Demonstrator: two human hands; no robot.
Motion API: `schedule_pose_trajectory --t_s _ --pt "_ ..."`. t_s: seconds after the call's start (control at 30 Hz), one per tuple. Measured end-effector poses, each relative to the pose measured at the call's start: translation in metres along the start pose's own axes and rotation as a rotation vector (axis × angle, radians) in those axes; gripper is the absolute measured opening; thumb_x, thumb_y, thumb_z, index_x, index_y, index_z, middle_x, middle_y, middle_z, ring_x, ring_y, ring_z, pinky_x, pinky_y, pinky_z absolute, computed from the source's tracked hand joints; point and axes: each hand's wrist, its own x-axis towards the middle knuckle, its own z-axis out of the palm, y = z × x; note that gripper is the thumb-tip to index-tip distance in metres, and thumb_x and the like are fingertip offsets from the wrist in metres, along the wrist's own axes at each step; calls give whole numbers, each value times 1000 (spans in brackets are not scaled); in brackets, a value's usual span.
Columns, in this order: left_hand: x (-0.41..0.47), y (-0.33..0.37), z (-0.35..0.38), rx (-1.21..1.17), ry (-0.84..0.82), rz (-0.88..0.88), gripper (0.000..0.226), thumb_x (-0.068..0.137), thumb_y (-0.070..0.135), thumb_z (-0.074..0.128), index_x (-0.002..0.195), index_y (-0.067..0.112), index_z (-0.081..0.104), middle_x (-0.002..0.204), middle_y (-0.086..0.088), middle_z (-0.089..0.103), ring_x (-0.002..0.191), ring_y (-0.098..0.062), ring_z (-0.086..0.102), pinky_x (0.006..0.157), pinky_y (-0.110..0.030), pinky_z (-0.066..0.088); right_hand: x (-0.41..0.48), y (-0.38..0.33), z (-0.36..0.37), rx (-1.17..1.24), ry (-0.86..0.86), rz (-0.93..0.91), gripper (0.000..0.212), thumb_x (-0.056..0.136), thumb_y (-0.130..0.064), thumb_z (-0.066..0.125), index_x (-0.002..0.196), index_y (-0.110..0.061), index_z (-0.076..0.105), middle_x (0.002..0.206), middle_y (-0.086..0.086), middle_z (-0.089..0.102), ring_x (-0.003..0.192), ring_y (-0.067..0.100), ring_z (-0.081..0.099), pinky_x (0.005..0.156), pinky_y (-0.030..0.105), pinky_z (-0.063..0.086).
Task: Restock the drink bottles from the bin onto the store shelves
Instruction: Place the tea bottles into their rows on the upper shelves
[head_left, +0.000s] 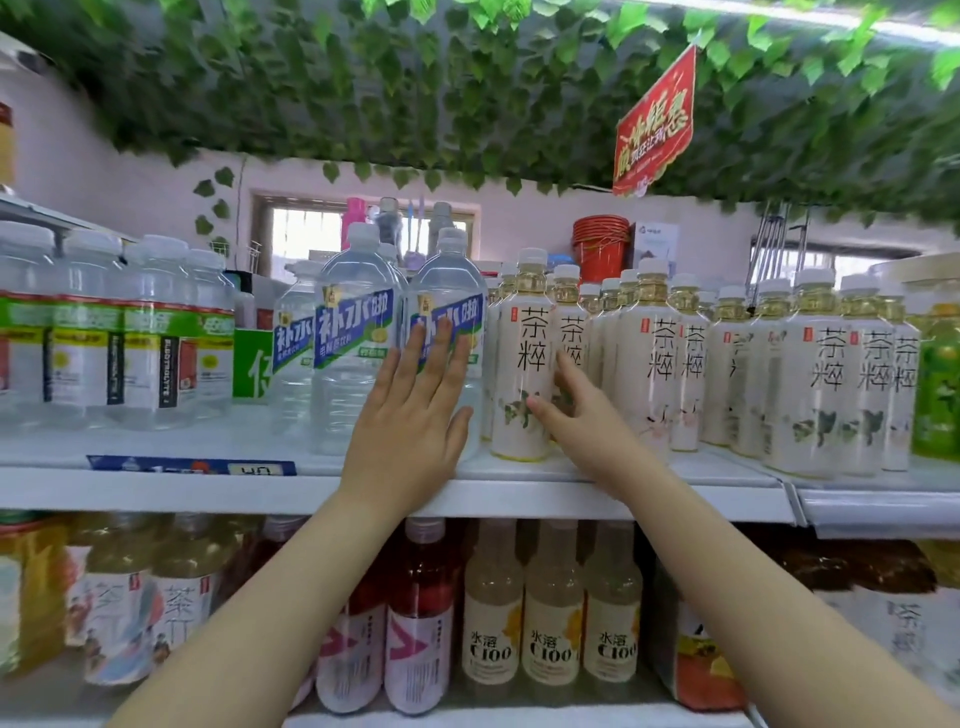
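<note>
Left hand (410, 415) flat against clear bottle (448, 291) at shelf (519, 496) edge; right hand (577, 418) open, touching neighbouring tea bottle (521, 358).

The bare left hand (410, 415) is raised with its back to the camera, its fingers (415, 353) straight, close together and pointing up, with the thumb spread to the right. The bare left forearm (270, 597) climbs from the lower left. The bare right hand (576, 421) reaches forward and leftward, fingers extended, thumb (537, 404) stuck out sideways. The two hands are near each other, not touching. The right forearm (753, 571) enters from the lower right.
</note>
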Motion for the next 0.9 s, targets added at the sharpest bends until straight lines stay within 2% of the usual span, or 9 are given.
schedule_pose_trajectory --t_s 0.17,0.23,0.37,0.5,0.73,0.83,0.9 --pt "-1 0 1 -5 9 6 64 99 38 23 155 10 10 163 -10 3 150 -25 -1 120 -43 4 5 4 6 -62 6 -28 66 101 -15 52 156 -26 17 131 -21 39 127 3 41 108 26 35" --pt "-1 0 2 -6 15 4 64 99 38 22 155 10 10 163 -10 2 150 -25 -2 120 -42 4 7 8 6 -73 0 -31 67 101 -18 51 156 -28 15 137 -20 38 133 5 38 113 29 33" --pt "-1 1 3 -22 33 2 63 99 37 22 155 10 10 163 -9 2 150 -26 -1 120 -42 4 10 17 6 -90 -32 -4 73 101 -28 51 157 -34 3 160 -11 25 146 11 27 121 43 24" --pt "-1 1 4 -31 34 0 64 99 36 23 155 10 8 163 -10 1 150 -27 0 120 -42 3 13 19 5 -72 -86 37 82 99 -35 53 154 -40 -7 164 -9 16 149 12 20 123 46 19" --pt "-1 3 2 -26 19 -4 64 99 36 25 155 8 10 163 -12 4 150 -29 3 120 -43 4 13 14 10 -124 -124 68 83 101 -36 48 152 -37 -18 166 -9 -1 151 14 10 124 45 14" --pt "-1 2 0 -19 -34 -10 64 99 36 25 155 9 10 163 -12 5 150 -29 4 120 -45 6 8 6 10 -130 -121 102 81 101 -34 49 155 -33 -12 165 -8 7 150 16 17 123 44 18" --pt "-2 4 -7 -28 -86 -32 64 99 37 25 155 10 8 163 -12 5 150 -29 3 120 -46 5 -1 -3 11 -100 -80 108 72 101 -27 52 157 -28 7 158 -6 30 144 16 31 118 39 28"
